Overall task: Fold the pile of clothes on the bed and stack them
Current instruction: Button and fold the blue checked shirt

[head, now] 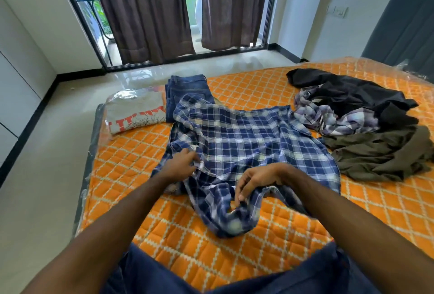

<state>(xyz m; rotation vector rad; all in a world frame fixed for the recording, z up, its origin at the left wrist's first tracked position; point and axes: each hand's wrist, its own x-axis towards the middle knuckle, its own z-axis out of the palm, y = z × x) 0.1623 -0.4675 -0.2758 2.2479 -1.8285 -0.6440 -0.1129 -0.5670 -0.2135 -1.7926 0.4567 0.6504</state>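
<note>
While the blue plaid shirt lies spread and rumpled across the middle of the bed, both hands work on its near portion. The left hand pinches a fold of the fabric at the shirt's left side, fingers curled on the cloth. The right hand grips the bunched near end of the shirt, thumb and fingers closed around a roll of fabric that trails toward the near edge of the bed.

Toward the far left corner of the bed, folded blue jeans lie partly under the far end of the shirt. A folded grey T-shirt with red print sits just beside the jeans, at the left edge.

Toward the right edge lies the unfolded pile: a black garment farthest, a pale plaid shirt beneath it, and an olive garment nearest, its edge touching the blue plaid shirt.

Clear plastic wrap covers the orange quilted mattress surface. Beyond the bed, brown curtains hang at a glass door.
</note>
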